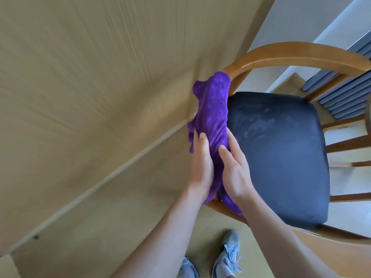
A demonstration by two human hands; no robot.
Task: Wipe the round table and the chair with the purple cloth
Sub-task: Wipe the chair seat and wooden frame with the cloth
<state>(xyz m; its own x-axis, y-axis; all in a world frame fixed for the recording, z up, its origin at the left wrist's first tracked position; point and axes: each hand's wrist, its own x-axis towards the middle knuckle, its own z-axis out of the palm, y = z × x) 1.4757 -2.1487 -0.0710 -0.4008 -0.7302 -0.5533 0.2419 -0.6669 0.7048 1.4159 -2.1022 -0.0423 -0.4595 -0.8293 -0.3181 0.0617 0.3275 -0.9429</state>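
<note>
The purple cloth [212, 115] is draped lengthwise over the left armrest of the wooden chair [297, 53]. My left hand [200, 159] grips the cloth and the rail from the left side. From the right, my right hand [233, 163] grips the same stretch, thumb on top. The chair's dark blue seat cushion [285, 157] lies just right of my hands and shows pale smudges near its back. The armrest itself is hidden under the cloth. The round table is not in view.
A beige wall panel [84, 87] with a pale strip [120, 169] runs close along the chair's left side. My two grey sneakers [226, 255] stand on the tan floor below the chair. Blue-grey slats [345, 93] show behind the chair back.
</note>
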